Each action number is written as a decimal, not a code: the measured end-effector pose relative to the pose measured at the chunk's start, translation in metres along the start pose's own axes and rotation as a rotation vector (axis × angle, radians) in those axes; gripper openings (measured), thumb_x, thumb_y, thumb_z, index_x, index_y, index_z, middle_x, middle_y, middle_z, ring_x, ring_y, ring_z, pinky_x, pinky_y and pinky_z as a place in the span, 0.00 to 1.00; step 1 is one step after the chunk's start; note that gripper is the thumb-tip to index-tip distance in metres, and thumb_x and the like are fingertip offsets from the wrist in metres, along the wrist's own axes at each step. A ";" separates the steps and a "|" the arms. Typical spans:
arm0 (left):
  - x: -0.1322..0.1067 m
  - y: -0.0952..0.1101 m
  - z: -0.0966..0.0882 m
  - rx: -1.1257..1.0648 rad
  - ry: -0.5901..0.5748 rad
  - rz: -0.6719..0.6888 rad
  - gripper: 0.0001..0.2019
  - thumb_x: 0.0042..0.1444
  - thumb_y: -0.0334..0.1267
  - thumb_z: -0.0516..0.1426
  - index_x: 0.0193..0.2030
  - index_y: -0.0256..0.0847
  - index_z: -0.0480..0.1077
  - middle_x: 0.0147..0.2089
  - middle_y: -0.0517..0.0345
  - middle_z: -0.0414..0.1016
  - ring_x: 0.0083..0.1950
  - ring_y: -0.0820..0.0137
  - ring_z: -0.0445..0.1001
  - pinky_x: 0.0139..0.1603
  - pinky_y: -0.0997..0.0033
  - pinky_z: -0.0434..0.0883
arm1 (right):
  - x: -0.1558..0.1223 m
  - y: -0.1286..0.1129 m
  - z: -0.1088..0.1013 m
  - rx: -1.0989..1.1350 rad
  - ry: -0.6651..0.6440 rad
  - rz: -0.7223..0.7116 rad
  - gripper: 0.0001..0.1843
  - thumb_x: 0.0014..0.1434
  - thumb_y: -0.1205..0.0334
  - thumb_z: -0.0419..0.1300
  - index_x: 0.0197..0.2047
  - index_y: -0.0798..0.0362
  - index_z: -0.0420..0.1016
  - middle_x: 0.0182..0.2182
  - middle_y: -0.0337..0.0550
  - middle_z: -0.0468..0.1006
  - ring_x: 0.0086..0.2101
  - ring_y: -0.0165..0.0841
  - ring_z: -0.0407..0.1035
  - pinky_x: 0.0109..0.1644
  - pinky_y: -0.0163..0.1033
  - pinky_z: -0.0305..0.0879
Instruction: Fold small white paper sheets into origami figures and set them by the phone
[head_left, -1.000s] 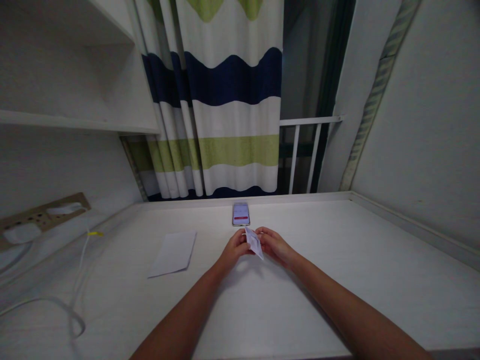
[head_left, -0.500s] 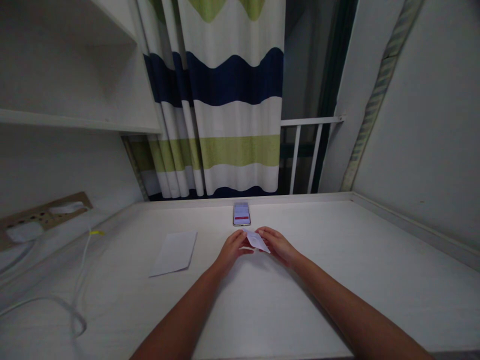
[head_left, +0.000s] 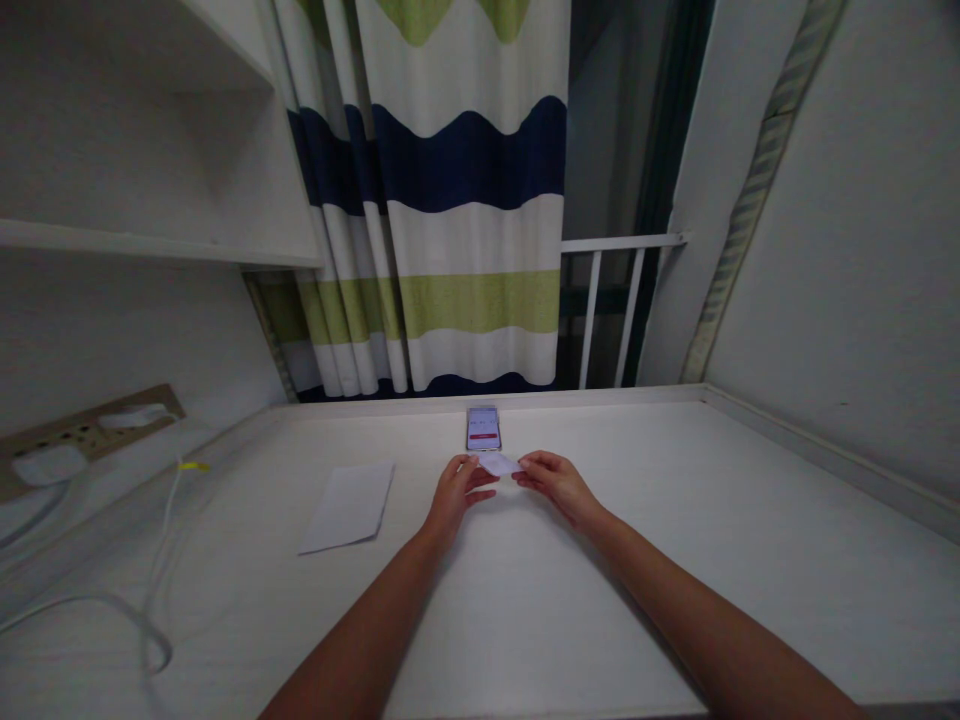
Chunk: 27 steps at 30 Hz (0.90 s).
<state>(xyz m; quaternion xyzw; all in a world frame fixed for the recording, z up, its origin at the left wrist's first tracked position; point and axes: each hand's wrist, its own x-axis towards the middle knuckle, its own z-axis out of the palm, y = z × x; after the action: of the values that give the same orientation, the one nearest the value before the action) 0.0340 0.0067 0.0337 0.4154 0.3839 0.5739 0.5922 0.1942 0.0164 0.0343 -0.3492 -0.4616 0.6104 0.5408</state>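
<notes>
A small piece of white paper [head_left: 498,464] is stretched between my two hands, just above the desk. My left hand [head_left: 454,494] pinches its left end, the lower fingers spread apart. At the right end, my right hand [head_left: 556,484] grips it between thumb and fingers. Just beyond the paper lies a phone [head_left: 483,428] with its screen lit, showing a red bar. To the left of my left hand, white sheets of paper [head_left: 348,508] rest flat on the desk.
The white desk [head_left: 750,560] has a raised edge at the back and right. A power strip [head_left: 82,440] with plugs is on the left wall, and a white cable [head_left: 159,560] runs down onto the desk. A striped curtain [head_left: 472,240] hangs behind, beside white railings [head_left: 591,320].
The paper has turned from a slant to nearly level and moved slightly away, closer to the phone. My hands have drawn a little apart, each keeping hold of one end.
</notes>
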 end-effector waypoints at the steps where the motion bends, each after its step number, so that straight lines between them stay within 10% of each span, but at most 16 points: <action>1: 0.000 0.000 0.000 0.012 -0.007 -0.010 0.13 0.44 0.45 0.56 0.33 0.38 0.62 0.31 0.53 0.73 0.35 0.66 0.73 0.33 0.66 0.70 | 0.001 0.001 -0.001 -0.001 0.015 -0.004 0.13 0.35 0.58 0.66 0.23 0.56 0.71 0.22 0.40 0.74 0.26 0.29 0.70 0.37 0.37 0.65; 27: 0.005 -0.009 -0.008 0.115 0.089 -0.086 0.09 0.44 0.39 0.58 0.27 0.35 0.65 0.28 0.50 0.75 0.27 0.70 0.74 0.30 0.72 0.70 | 0.010 0.014 -0.013 0.062 0.198 0.008 0.16 0.31 0.57 0.68 0.25 0.56 0.72 0.19 0.40 0.75 0.25 0.30 0.70 0.33 0.36 0.67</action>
<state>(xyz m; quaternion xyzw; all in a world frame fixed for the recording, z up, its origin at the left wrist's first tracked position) 0.0298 0.0124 0.0228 0.4059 0.4597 0.5430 0.5736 0.2000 0.0287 0.0178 -0.3928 -0.3856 0.5890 0.5917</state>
